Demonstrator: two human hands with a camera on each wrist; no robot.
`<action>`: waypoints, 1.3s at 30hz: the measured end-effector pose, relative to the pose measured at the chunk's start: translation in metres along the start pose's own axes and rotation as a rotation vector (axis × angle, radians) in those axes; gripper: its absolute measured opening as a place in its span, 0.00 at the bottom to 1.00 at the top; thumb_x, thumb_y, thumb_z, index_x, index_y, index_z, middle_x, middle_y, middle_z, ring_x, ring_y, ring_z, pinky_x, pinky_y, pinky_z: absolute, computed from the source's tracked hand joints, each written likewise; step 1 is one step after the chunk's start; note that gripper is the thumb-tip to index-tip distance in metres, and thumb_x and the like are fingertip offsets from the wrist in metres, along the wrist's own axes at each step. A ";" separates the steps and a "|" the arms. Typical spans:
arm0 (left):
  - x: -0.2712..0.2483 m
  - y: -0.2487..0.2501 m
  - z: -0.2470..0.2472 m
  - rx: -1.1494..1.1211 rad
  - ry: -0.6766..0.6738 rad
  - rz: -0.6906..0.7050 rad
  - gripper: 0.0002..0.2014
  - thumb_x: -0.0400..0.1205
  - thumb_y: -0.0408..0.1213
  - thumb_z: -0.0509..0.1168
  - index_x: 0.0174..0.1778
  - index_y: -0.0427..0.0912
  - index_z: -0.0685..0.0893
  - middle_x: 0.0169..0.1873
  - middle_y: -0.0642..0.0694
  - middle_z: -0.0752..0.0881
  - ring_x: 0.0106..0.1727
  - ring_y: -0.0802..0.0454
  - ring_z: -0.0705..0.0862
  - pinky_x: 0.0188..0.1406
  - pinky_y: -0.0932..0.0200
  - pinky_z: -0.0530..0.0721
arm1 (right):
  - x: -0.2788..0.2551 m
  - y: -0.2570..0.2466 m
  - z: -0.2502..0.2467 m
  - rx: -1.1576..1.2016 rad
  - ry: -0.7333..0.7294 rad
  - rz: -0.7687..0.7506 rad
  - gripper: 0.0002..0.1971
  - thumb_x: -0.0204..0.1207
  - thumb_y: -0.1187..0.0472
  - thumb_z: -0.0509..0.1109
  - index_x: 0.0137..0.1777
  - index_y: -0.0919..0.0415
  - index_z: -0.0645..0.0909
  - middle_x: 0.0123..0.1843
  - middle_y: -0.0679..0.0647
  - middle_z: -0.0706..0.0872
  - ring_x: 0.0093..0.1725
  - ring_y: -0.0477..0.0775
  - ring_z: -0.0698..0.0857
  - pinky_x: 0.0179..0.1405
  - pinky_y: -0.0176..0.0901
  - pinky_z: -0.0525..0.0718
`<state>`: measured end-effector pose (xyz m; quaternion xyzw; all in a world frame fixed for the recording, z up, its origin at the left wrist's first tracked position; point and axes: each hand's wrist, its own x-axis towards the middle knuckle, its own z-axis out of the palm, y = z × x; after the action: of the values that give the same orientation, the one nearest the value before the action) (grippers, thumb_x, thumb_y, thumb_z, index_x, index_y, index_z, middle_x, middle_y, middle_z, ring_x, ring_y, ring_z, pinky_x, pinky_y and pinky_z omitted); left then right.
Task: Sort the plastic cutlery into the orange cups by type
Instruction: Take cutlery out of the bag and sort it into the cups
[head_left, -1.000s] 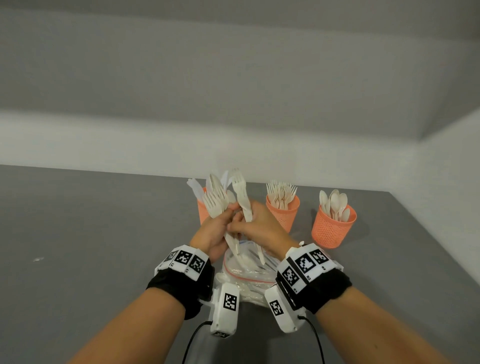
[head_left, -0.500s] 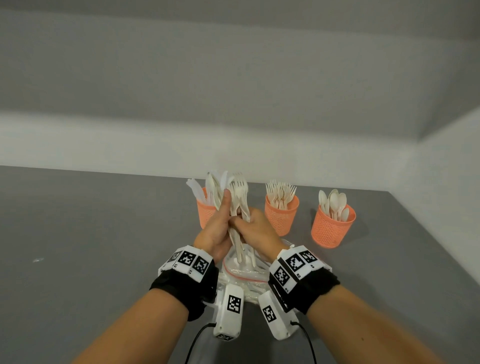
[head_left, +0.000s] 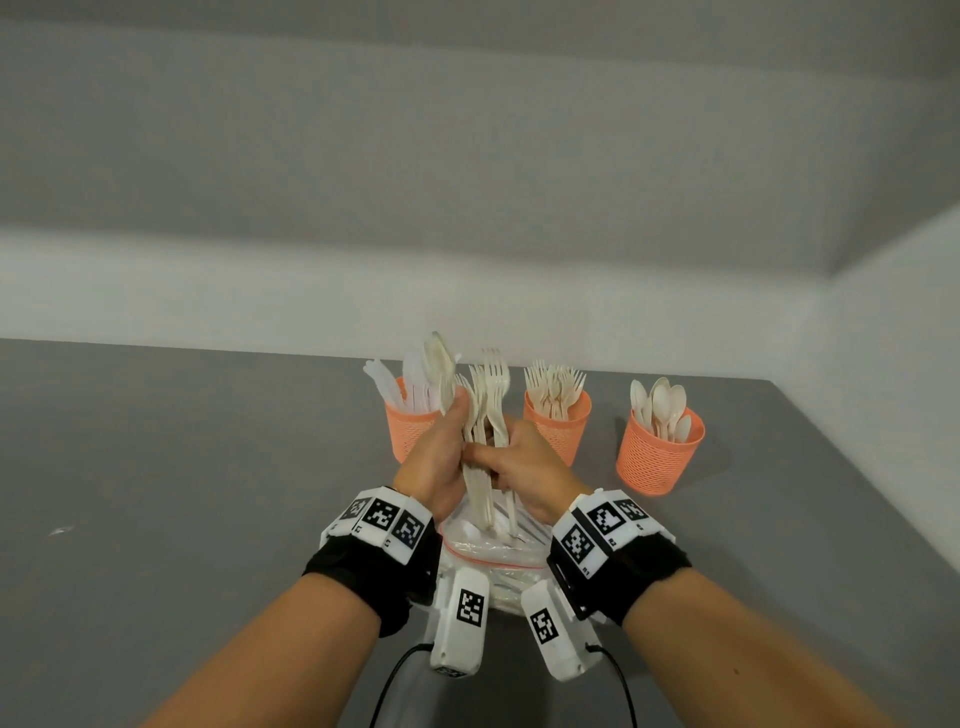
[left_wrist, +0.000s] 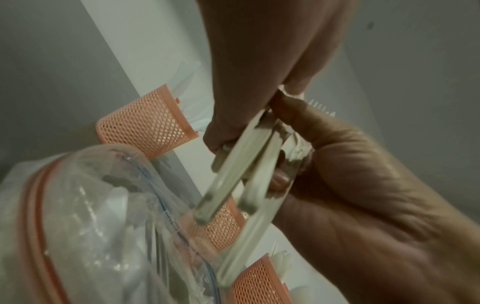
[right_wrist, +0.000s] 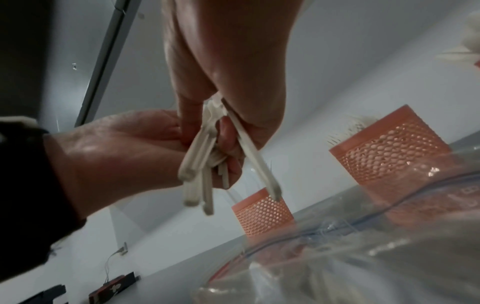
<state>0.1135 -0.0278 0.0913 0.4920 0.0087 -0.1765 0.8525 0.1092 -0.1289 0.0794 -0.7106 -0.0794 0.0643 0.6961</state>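
Both hands meet above a clear zip bag (head_left: 498, 551) of white plastic cutlery. My left hand (head_left: 457, 441) grips an upright bundle of forks and a spoon (head_left: 485, 400) by the handles. My right hand (head_left: 498, 462) pinches fork handles in the same bundle; the right wrist view shows one handle (right_wrist: 249, 152) held apart from the rest. Behind stand three orange mesh cups: the knife cup (head_left: 410, 431), partly hidden by my left hand, the fork cup (head_left: 561, 426) and the spoon cup (head_left: 657, 457). The handles (left_wrist: 233, 170) hang over the bag (left_wrist: 91, 226).
The grey table (head_left: 182, 493) ends at a white wall behind the cups and at a wall on the right. Cables run from the wrist cameras toward me. A small white speck (head_left: 62, 530) lies far left.
My right hand has brought its fork against the left hand's bundle. The pieces that fanned apart now stand bunched and upright between both hands.
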 end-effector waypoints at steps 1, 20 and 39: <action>0.001 0.000 0.001 0.006 -0.011 0.008 0.25 0.86 0.53 0.47 0.62 0.40 0.81 0.47 0.39 0.88 0.42 0.50 0.91 0.34 0.58 0.88 | 0.000 0.000 -0.001 -0.023 0.001 -0.008 0.09 0.74 0.70 0.69 0.49 0.56 0.83 0.37 0.51 0.87 0.39 0.49 0.87 0.41 0.40 0.83; 0.041 0.004 -0.008 0.098 0.158 0.080 0.04 0.86 0.34 0.56 0.46 0.43 0.74 0.28 0.49 0.69 0.22 0.58 0.69 0.25 0.64 0.69 | 0.046 -0.015 -0.067 0.377 0.265 0.038 0.07 0.84 0.67 0.57 0.45 0.64 0.75 0.40 0.57 0.83 0.37 0.48 0.86 0.35 0.38 0.87; 0.042 0.012 -0.029 0.142 -0.159 0.013 0.11 0.85 0.35 0.54 0.56 0.44 0.81 0.29 0.52 0.87 0.24 0.59 0.79 0.27 0.65 0.80 | 0.105 0.032 -0.110 -0.411 0.716 -0.099 0.20 0.78 0.67 0.65 0.70 0.64 0.72 0.67 0.63 0.74 0.66 0.59 0.77 0.64 0.40 0.72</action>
<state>0.1608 -0.0104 0.0787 0.5357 -0.0744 -0.2096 0.8146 0.2348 -0.2164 0.0520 -0.8076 0.1226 -0.2377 0.5255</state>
